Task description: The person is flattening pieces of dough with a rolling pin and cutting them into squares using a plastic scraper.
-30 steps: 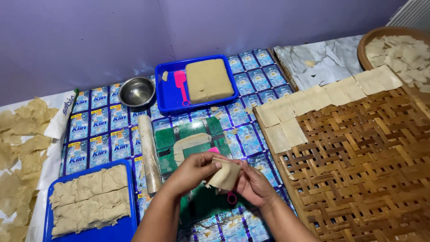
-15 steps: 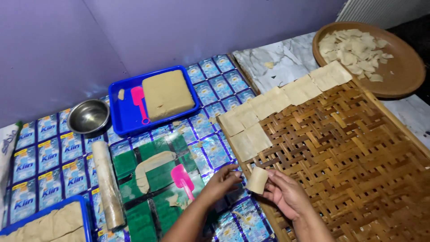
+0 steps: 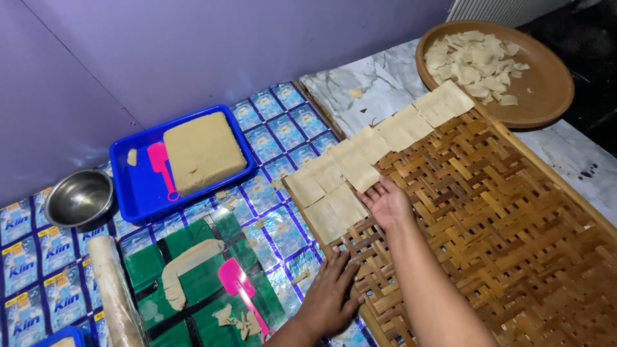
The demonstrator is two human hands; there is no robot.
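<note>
My right hand (image 3: 387, 203) lies flat on the woven bamboo rack (image 3: 501, 218), its fingertips on a thin square dough sheet (image 3: 348, 205) at the rack's near-left corner. More square sheets (image 3: 385, 138) lie in a row along the rack's far edge. My left hand (image 3: 331, 297) rests palm down with fingers spread on the rack's left edge, holding nothing. A green plastic sheet (image 3: 193, 283) with a strip of rolled dough (image 3: 186, 263) and a pink scraper (image 3: 239, 292) lies left of that hand.
A blue tray (image 3: 138, 193) holds a dough block (image 3: 202, 151) and a pink scraper. A steel bowl (image 3: 79, 199) and a rolling pin (image 3: 116, 292) are at the left. A round brown tray (image 3: 546, 83) of dough scraps sits at the back right.
The view swung right toward the rack. My right hand carried the dough sheet from above the green plastic and laid it flat on the rack; my left hand moved down onto the rack's edge.
</note>
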